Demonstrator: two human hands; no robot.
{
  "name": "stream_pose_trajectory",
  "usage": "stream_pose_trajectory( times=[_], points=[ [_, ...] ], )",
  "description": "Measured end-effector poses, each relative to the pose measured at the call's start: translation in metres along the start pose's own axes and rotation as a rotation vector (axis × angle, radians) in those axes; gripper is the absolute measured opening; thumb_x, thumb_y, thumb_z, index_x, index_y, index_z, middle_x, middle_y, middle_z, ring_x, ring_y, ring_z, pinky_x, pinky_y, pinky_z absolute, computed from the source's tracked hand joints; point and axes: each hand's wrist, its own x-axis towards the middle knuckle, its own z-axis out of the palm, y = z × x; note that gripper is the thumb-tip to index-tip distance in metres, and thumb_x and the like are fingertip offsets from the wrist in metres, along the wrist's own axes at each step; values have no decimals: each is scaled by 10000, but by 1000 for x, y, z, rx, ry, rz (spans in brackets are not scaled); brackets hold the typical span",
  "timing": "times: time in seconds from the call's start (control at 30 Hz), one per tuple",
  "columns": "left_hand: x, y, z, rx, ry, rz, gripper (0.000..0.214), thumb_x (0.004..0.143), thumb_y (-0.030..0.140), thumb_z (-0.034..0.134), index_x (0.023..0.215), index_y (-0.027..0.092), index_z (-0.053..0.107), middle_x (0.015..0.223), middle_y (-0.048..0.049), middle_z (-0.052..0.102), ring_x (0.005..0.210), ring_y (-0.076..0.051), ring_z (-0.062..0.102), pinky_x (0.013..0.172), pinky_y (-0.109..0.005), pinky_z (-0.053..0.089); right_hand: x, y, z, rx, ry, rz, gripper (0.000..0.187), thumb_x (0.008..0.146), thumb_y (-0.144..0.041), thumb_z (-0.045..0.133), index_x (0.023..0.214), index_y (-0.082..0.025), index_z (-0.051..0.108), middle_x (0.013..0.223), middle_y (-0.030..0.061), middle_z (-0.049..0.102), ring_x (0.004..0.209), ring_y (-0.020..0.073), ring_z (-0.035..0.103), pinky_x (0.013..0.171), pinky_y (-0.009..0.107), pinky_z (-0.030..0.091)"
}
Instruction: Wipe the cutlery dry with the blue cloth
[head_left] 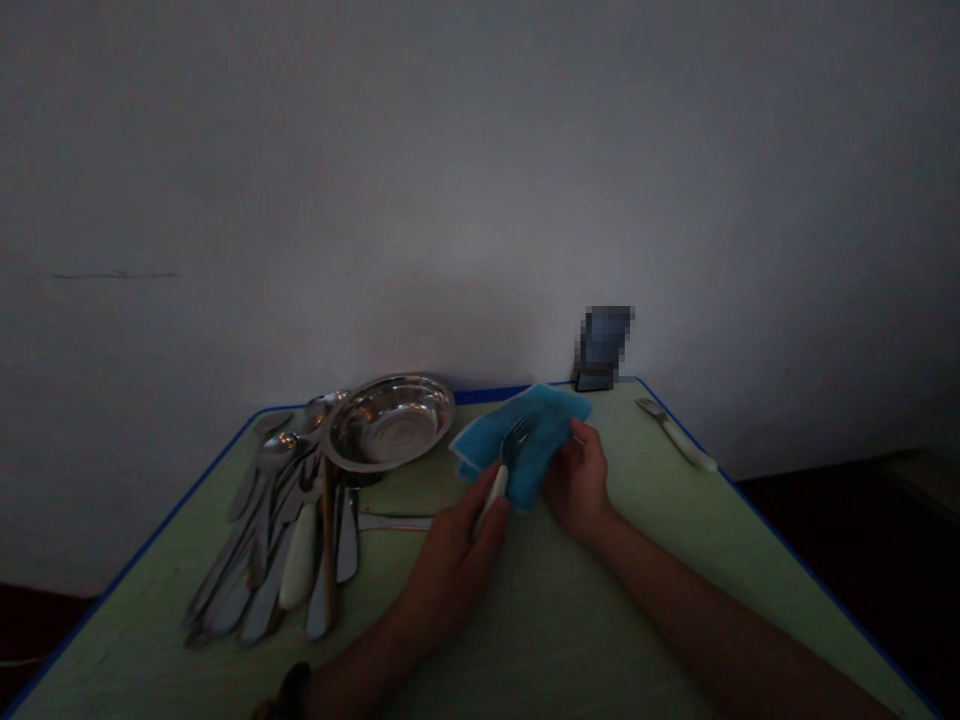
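My left hand [461, 545] is closed round the pale handle of a fork [500, 487], whose metal tines point up and away from me. Behind the tines spreads a blue cloth [551, 440], held from its right side by my right hand [583, 480]. The right fingers curl round the cloth's edge and are partly hidden by it. Cloth and tines overlap in view; whether they touch I cannot tell. Just left of my left hand, a slim piece of cutlery [394, 522] lies on the table, its right end hidden behind that hand.
A pile of spoons, forks and knives [281, 530] covers the left of the green table [570, 640]. Beside it sits a shiny metal bowl [390, 430]. Another pale-handled fork [679, 437] lies near the right edge. A blurred-out upright device [602, 345] stands at the back, before the wall.
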Motion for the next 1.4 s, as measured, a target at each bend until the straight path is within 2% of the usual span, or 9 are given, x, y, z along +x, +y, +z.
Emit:
stream_pose_trajectory(
  times=[0.1, 0.17, 0.3, 0.4, 0.57, 0.73, 0.8, 1.1, 1.4],
  points=[
    [0, -1, 0, -2, -30, 9, 455, 876, 373, 352, 1295, 199, 399, 729, -7, 637, 638, -166, 566, 712, -289, 450, 1, -2, 0, -14, -51, 40, 457, 721, -571, 391, 769, -186, 631, 691, 41, 665, 771, 224, 607, 667, 321, 446],
    [0, -1, 0, -13, -29, 16, 454, 880, 372, 351, 1299, 203, 390, 706, 2, 623, 633, -161, 555, 736, -292, 441, 2, 0, -2, -12, -49, 41, 432, 722, -551, 413, 759, -182, 634, 682, 39, 664, 744, 216, 610, 656, 316, 450],
    [1, -1, 0, -32, -23, 3, 446, 879, 378, 357, 1284, 199, 409, 674, 5, 594, 650, -164, 542, 725, -288, 432, 6, 6, -5, -91, 131, 42, 187, 647, -347, 562, 721, -183, 614, 660, -7, 650, 667, 168, 593, 638, 274, 448],
    [1, -1, 0, -65, -1, 2, 438, 873, 383, 370, 1274, 211, 417, 715, -5, 586, 676, -165, 534, 646, -256, 425, 9, 9, -8, -181, 252, -22, 178, 612, -243, 579, 785, -207, 594, 654, -50, 634, 616, 140, 572, 611, 256, 445],
    [0, -4, 3, -178, 6, -69, 448, 867, 391, 375, 1286, 234, 364, 625, 29, 501, 551, -128, 455, 493, -210, 365, 8, 11, -10, -242, 126, -114, 356, 619, -167, 550, 959, -271, 565, 760, -64, 657, 624, 136, 576, 608, 253, 448],
    [0, -3, 4, -249, -14, -113, 443, 867, 401, 368, 1272, 221, 366, 590, 47, 436, 531, -113, 412, 480, -202, 328, 4, 4, -5, -141, 8, -16, 194, 650, -277, 529, 814, -209, 610, 733, -25, 672, 682, 164, 599, 650, 275, 459],
    [0, -1, 3, -255, -36, -113, 441, 869, 402, 368, 1266, 210, 371, 580, 52, 428, 528, -111, 407, 482, -202, 320, 5, -1, -4, -41, -17, 60, 248, 683, -397, 483, 751, -194, 610, 696, 4, 672, 722, 193, 612, 678, 308, 468],
    [1, 0, 2, -320, -65, -141, 394, 852, 428, 396, 1062, 136, 555, 544, 56, 395, 502, -98, 381, 458, -203, 281, 11, -3, -8, -7, -22, 266, 223, 732, -330, 466, 637, -194, 615, 630, 9, 675, 719, 184, 621, 702, 314, 483],
    [1, 2, 3, -373, -50, -175, 405, 846, 442, 393, 1026, 125, 570, 540, 54, 373, 500, -100, 367, 450, -204, 269, 8, -4, -7, -6, -2, 259, 234, 724, -340, 471, 622, -192, 620, 581, -1, 660, 703, 177, 617, 703, 299, 475]
  ],
)
